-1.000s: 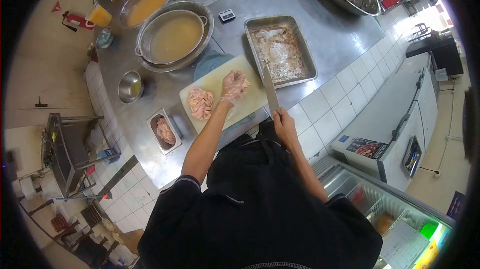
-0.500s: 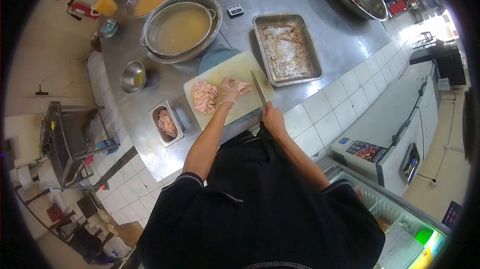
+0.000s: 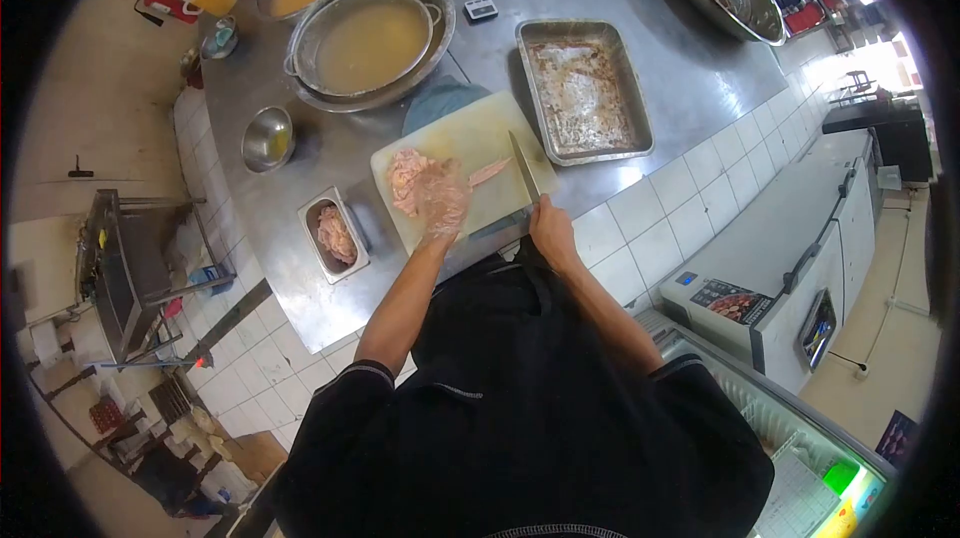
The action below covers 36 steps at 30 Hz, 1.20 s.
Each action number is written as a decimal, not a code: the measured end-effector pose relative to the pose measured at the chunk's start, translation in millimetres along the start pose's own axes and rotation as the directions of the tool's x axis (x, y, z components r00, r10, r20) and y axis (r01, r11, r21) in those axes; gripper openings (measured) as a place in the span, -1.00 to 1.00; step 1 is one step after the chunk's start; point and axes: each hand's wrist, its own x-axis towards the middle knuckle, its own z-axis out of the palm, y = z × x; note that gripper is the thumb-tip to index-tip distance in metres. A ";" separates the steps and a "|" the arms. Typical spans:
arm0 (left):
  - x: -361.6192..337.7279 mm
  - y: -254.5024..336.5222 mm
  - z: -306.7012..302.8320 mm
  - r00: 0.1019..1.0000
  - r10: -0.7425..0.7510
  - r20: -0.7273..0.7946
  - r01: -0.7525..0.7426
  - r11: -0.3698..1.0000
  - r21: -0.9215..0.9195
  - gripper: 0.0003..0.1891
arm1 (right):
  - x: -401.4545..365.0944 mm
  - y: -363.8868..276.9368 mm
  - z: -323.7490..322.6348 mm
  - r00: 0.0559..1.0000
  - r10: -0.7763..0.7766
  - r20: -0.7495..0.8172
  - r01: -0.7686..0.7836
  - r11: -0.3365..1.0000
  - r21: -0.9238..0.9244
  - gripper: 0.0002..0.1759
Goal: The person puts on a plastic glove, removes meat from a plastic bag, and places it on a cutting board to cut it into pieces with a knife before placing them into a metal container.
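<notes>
One pile of pink raw meat [image 3: 405, 178] lies on the left part of the pale rectangular cutting board [image 3: 488, 128]. We find the clear-gloved left hand [image 3: 443, 200] at its right side; whether the fingers pinch meat, we cannot tell. We record the right hand [image 3: 553, 233] closed round the handle of the long steel-bladed knife [image 3: 522, 164]. A narrow pink meat strip [image 3: 489, 173] shows between left hand and blade.

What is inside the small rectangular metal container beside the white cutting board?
Pale pink raw meat is heaped inside the small rectangular metal container. Whatever lies beneath the meat is covered and cannot be seen.
</notes>
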 end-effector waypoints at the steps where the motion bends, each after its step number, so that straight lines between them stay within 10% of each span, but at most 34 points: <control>1: 7.3 10.7 0.2 0.998 0.005 0.069 0.002 0.995 -0.103 -0.75 | 2.1 -2.9 -0.5 1.000 -0.020 -0.019 0.020 1.000 0.016 -0.80; 8: 15.5 21.6 45.2 0.988 0.130 0.078 -0.094 0.929 -0.358 -0.79 | 60.2 -27.3 25.4 0.998 -0.063 0.009 0.063 0.997 0.043 -0.77; 23: 17.4 27.4 43.5 0.995 0.049 -0.092 -0.073 0.958 -0.278 -0.88 | -7.3 -16.5 11.3 0.947 0.175 0.269 -0.168 0.985 -0.047 -0.80; 36: 6.5 27.7 14.2 0.988 0.021 -0.154 -0.073 0.936 -0.343 -0.76 | 24.1 -13.9 9.1 0.994 0.016 0.112 -0.014 1.000 -0.016 -0.84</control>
